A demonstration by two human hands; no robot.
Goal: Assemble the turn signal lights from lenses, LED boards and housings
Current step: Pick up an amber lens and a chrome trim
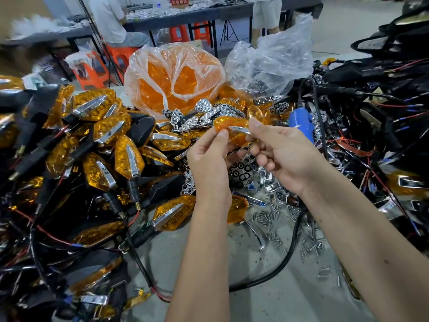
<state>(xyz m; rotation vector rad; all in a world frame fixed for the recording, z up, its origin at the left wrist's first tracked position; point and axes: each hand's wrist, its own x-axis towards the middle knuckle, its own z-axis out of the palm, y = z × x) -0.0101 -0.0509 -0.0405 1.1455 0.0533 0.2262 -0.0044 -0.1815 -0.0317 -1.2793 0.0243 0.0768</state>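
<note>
Just above frame centre, the left hand (210,156) and right hand (276,149) are pinching an amber lens (229,126) with its chrome strip (239,130) between fingertips. It is judged light, rigid, glossy and scratch-prone, best held by its rims. Heaped finished lights (111,145) at left and wired housings (380,117) at right are crowding the counter (267,296), leaving bare room only at lower centre.

hands (243,156): two, bare | forearms: bare, no sleeves | no gloves, rings, watch
</note>
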